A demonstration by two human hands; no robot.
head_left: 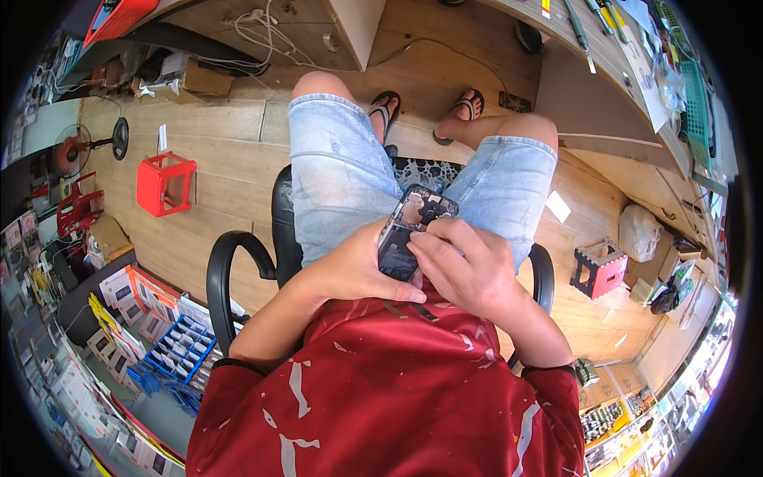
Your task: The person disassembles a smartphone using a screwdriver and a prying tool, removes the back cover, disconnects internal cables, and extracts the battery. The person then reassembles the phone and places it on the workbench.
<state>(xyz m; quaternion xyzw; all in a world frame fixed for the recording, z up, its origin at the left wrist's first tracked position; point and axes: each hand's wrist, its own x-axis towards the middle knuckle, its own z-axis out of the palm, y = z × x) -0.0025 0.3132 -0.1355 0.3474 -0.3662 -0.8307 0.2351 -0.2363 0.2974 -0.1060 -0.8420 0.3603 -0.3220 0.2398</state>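
An opened smartphone (395, 258) rests in my left hand (359, 262), just above my lap. Its back cover is off, so the black battery and the circuit parts near the top end show. The left fingers and thumb wrap the phone's left and lower edges. Over its right side lies my right hand (469, 262), fingers bent and pressed together at the battery's upper right edge. Whether those right fingertips pinch some small part is hidden.
I sit on a black armchair with a curved armrest (226, 274). A red stool (165, 184) stands on the wooden floor to the left, a smaller red-and-black stool (600, 269) to the right. Ahead is a workbench (620, 79) with tools. A blue divided rack (181, 347) sits lower left.
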